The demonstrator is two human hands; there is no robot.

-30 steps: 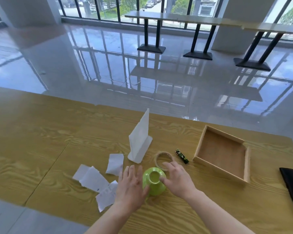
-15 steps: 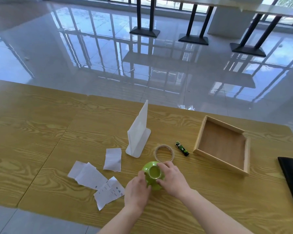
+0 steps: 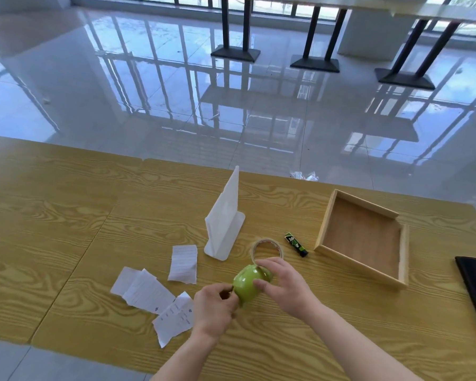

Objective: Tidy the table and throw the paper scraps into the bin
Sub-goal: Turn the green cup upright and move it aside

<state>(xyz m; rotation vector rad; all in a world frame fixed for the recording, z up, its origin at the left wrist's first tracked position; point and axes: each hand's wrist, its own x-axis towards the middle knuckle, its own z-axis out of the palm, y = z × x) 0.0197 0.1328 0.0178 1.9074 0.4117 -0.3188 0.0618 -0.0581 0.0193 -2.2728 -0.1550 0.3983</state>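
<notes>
Both hands grip the green ceramic bowl [image 3: 247, 284], tipped just above the counter [image 3: 66, 215]: left hand [image 3: 216, 307] pinching its rim, right hand [image 3: 283, 284] wrapped over it. I judge it rigid, slick, breakable. Left of it, three paper scraps [image 3: 142, 290] lie flat, flimsy; I'd pinch their edges.

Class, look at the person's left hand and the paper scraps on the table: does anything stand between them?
Nothing visible does. The left hand is on the green bowl, and the nearest paper scrap lies just beside it on bare table.
</notes>
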